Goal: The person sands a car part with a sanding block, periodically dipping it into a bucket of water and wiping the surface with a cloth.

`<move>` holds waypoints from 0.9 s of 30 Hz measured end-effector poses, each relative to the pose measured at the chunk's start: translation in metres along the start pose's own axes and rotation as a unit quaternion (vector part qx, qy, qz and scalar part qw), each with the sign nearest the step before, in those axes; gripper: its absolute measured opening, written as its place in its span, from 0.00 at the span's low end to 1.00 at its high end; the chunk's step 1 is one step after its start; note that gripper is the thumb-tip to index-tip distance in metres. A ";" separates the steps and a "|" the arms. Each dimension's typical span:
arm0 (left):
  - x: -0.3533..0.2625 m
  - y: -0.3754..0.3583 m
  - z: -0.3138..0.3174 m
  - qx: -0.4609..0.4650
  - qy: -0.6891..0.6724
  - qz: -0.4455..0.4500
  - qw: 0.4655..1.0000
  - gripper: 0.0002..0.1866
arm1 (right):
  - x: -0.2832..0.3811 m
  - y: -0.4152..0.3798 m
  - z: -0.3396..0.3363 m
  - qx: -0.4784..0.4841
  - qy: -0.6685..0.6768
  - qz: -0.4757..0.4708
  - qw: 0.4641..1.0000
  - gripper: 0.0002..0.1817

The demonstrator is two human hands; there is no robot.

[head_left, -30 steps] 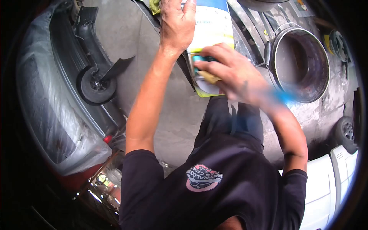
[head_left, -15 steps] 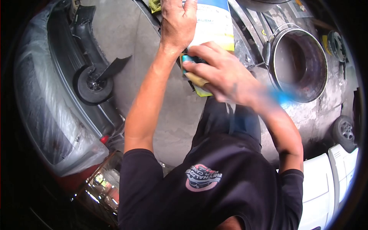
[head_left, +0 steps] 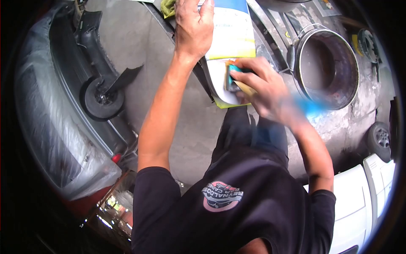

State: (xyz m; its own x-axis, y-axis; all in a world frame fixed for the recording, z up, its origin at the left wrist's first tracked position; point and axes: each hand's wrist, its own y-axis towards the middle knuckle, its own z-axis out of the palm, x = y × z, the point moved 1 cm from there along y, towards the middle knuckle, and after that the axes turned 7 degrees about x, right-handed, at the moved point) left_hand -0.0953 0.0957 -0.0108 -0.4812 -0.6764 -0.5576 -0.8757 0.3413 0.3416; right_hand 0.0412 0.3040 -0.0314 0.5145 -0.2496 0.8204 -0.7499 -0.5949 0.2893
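Note:
My right hand (head_left: 265, 86) grips a teal and tan sanding block (head_left: 232, 77), fingers curled round it. The block rests against a smooth white piece with a rounded end (head_left: 218, 78); part of this piece is hidden by my hand. Above the piece lies a white printed sheet (head_left: 231, 36) with a blue top and a yellow band. My left hand (head_left: 193, 31) lies with its palm down along the sheet's left edge, fingers stretched toward the top of the view, where their tips are cut off. A yellow-green cloth (head_left: 168, 7) is just left of that hand.
A metal bucket (head_left: 353, 80) with murky liquid stands at the right, near dark metal bars (head_left: 270, 36). On the left are a black bumper (head_left: 69, 72) and a plastic-wrapped car part (head_left: 46, 127). A white vehicle (head_left: 347, 207) is at lower right, below a wheel (head_left: 379, 141).
My right hand has moved the sanding block to the right across the white piece, uncovering its left portion. My left hand has stayed almost in place.

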 end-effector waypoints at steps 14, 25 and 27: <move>0.006 -0.001 0.002 0.015 -0.084 0.007 0.996 0.26 | 0.028 0.011 0.036 -0.155 0.037 0.104 0.982 0.30; -0.008 0.002 -0.002 0.052 -0.160 -0.048 0.985 0.29 | 0.047 -0.019 0.043 -0.177 0.032 0.141 0.974 0.30; 0.005 0.000 0.006 0.033 -0.176 -0.034 0.983 0.29 | 0.047 -0.028 0.049 -0.179 0.038 0.146 0.972 0.30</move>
State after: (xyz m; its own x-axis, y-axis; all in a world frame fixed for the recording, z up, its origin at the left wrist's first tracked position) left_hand -0.0983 0.0961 -0.0177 -0.3950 -0.4352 -0.8090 -0.9016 0.3526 0.2505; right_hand 0.1070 0.2720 -0.0247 0.2361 -0.3016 0.9237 -0.9630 -0.1996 0.1810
